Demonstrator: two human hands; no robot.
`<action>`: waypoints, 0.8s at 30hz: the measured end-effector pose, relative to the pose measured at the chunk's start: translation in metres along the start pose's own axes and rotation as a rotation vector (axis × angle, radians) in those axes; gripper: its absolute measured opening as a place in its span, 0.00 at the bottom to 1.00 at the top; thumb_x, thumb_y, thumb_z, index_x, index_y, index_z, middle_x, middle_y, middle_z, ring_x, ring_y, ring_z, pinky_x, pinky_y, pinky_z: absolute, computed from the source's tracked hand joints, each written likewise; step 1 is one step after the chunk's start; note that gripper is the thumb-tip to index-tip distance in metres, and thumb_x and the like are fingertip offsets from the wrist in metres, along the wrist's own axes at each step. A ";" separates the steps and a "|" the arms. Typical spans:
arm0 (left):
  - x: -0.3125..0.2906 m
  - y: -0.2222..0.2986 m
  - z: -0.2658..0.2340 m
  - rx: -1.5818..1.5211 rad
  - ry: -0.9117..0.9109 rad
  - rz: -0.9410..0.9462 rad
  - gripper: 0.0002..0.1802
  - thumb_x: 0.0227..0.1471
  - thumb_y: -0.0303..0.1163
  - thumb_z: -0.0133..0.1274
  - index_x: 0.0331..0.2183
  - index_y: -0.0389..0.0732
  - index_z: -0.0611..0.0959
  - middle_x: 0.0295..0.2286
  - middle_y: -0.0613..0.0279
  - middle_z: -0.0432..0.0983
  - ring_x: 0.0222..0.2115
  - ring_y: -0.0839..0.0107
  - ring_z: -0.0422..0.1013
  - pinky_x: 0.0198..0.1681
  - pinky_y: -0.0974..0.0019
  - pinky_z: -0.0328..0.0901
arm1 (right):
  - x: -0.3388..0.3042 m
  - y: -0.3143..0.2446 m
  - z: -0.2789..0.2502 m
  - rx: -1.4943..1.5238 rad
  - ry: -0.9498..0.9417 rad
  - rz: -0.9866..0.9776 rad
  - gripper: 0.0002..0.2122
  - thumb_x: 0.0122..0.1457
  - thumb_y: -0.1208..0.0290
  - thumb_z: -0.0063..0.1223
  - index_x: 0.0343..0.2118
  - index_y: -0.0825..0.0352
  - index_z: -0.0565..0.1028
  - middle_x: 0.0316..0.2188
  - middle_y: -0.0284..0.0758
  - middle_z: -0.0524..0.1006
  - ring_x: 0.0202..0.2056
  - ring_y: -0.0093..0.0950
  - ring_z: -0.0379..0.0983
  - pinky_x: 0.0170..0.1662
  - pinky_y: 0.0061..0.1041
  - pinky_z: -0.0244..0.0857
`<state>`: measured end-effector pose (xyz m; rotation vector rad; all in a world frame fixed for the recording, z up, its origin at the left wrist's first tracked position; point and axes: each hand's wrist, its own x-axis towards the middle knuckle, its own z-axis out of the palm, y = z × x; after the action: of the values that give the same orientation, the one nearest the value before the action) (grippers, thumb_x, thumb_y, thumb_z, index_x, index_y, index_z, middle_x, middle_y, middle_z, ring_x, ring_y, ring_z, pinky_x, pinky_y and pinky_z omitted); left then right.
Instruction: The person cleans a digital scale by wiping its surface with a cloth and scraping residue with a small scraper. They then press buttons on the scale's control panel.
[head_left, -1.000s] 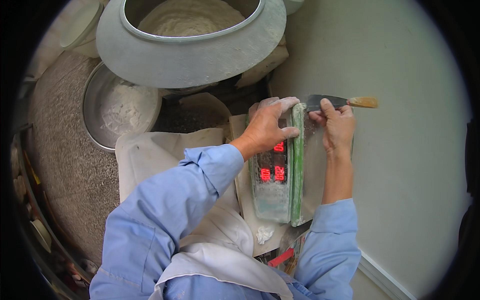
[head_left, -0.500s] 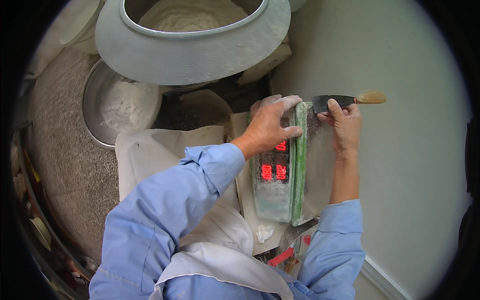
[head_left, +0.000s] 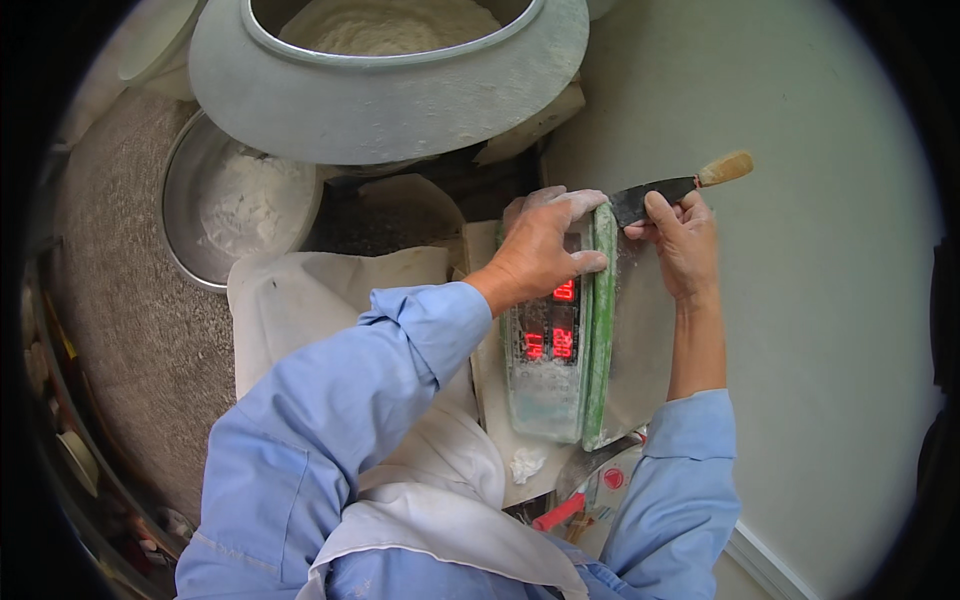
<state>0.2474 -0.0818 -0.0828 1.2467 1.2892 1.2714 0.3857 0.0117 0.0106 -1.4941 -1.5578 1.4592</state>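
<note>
A floury digital weighing scale [head_left: 545, 400] with red lit digits stands in front of me, its display panel at left and a green-edged metal plate [head_left: 635, 330] at right. My left hand [head_left: 550, 235] grips the scale's far end, fingers over the edge and thumb against the green rim; it covers part of the display. Between the thumb and fingers of my right hand [head_left: 680, 235] is a scraper [head_left: 655, 195] with a dark flat blade and wooden handle. Its blade tip meets the far end of the green rim, and the handle points up and right. White powder coats my left fingers.
A large metal vessel [head_left: 400, 120] with a wide sloping collar holds pale dough or flour at the back. Left of the scale sits a steel bowl [head_left: 190, 240] with white powder. A pale wall [head_left: 800, 300] bounds the right side. A white crumpled scrap [head_left: 527, 464] lies near the scale.
The scraper has moved left and tilted, its handle end rising and its blade now at the green rim. My left hand has stayed in place. The display digits have changed.
</note>
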 end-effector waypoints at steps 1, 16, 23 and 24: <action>0.000 -0.001 -0.001 -0.030 -0.011 0.009 0.38 0.36 0.33 0.66 0.52 0.38 0.71 0.48 0.48 0.68 0.49 0.56 0.65 0.53 0.62 0.60 | 0.001 -0.002 0.002 -0.008 0.021 0.022 0.08 0.56 0.74 0.54 0.36 0.72 0.70 0.26 0.34 0.76 0.24 0.21 0.74 0.29 0.20 0.73; -0.013 0.008 0.014 0.195 0.136 -0.227 0.61 0.21 0.53 0.69 0.54 0.32 0.60 0.53 0.47 0.54 0.58 0.44 0.44 0.60 0.43 0.36 | 0.008 -0.039 0.020 -0.717 -0.237 -0.444 0.05 0.53 0.79 0.54 0.29 0.72 0.69 0.21 0.32 0.72 0.23 0.17 0.61 0.29 0.21 0.62; -0.015 0.019 0.016 0.324 0.170 -0.294 0.65 0.22 0.53 0.69 0.55 0.28 0.56 0.54 0.39 0.50 0.57 0.43 0.45 0.60 0.49 0.44 | 0.013 -0.038 0.027 -0.725 -0.317 -0.359 0.05 0.53 0.79 0.54 0.27 0.71 0.69 0.18 0.34 0.70 0.22 0.18 0.61 0.27 0.21 0.61; -0.015 0.020 0.017 0.330 0.169 -0.315 0.65 0.22 0.53 0.69 0.56 0.28 0.55 0.55 0.38 0.49 0.57 0.41 0.43 0.60 0.48 0.43 | 0.011 -0.038 0.029 -0.718 -0.343 -0.374 0.06 0.52 0.79 0.55 0.26 0.71 0.68 0.18 0.35 0.69 0.21 0.19 0.61 0.27 0.21 0.61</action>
<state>0.2663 -0.0965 -0.0640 1.1161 1.7948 0.9792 0.3431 0.0198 0.0341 -1.2139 -2.6004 1.0119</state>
